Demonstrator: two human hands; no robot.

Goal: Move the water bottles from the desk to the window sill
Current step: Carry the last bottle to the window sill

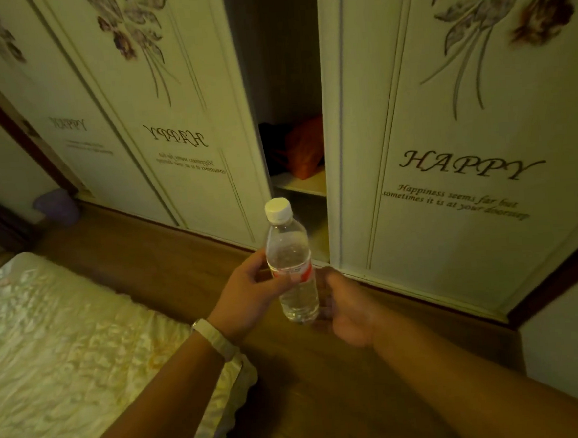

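Both hands hold one water bottle [288, 253] in the air in front of the person, above the wooden floor [327, 394] and not on any counter or sill. The bottle is clear, nearly upright and leaning slightly, with a white cap [277, 210] on top and a red and white label [293, 271] round its middle. The left hand [248, 297] wraps its thumb and fingers round the bottle at the label, and a pale wristband [215, 338] sits on that wrist. The right hand [348, 308] curls round the bottle's lower part, its fingers partly hidden behind the clear plastic. Straight ahead stands a wardrobe [445, 122] with flower prints and the word HAPPY on its doors. In the gap between two doors an orange bag [305, 149] lies on a shelf [304, 183]. A bed [66, 337] with a pale, crinkled cover fills the lower left, and a small purple object [57, 206] sits on the floor beside the wardrobe
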